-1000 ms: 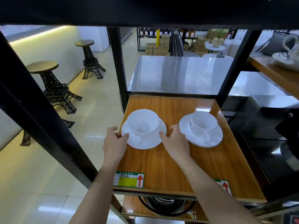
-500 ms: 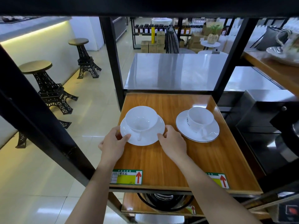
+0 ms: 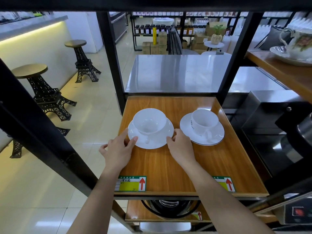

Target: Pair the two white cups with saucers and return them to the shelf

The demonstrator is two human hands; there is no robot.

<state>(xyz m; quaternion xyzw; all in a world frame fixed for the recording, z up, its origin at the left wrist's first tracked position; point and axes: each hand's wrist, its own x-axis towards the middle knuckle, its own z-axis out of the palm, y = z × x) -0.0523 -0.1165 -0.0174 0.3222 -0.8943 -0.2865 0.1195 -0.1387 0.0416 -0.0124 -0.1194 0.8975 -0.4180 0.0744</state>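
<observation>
**Hands loosening at the left saucer**

Since the earlier frame the left hand (image 3: 118, 152) has slid a bit outward & its fingers have opened up; cups & saucers sit where they were, only the camera view has shifted.

Left fingers (image 3: 132, 141) are spread: thumb tip touches the near-left rim of the left saucer (image 3: 160, 141), index lies along the saucer's left edge, the rest splay off the shelf side over the floor. Not a pinch, more a light touch. Right hand (image 3: 181, 146) is curled, fingertips (image 3: 169, 139) bunched together against the saucer's near-right rim; can't tell if they nip the rim or just rest on it.

Left cup (image 3: 149, 120), wide & plain white, stands upright in the left saucer, handle pointing toward the person. Both sit on the wooden shelf (image 3: 168, 166), left half, saucer flat on the wood.

Just beside, to the right & not touching: right cup (image 3: 204, 120), narrower, w/ a small dark logo, upright on the right saucer (image 3: 214, 138), which has a thin dark rim line. No hand on that pair.

Front edge of shelf carries two price tags (image 3: 130, 183) w/ red arrows. Black frame posts at the corners, steel tabletop (image 3: 177, 71) behind the shelf, tower-shaped stools (image 3: 42, 92) on the tiled floor at left
</observation>
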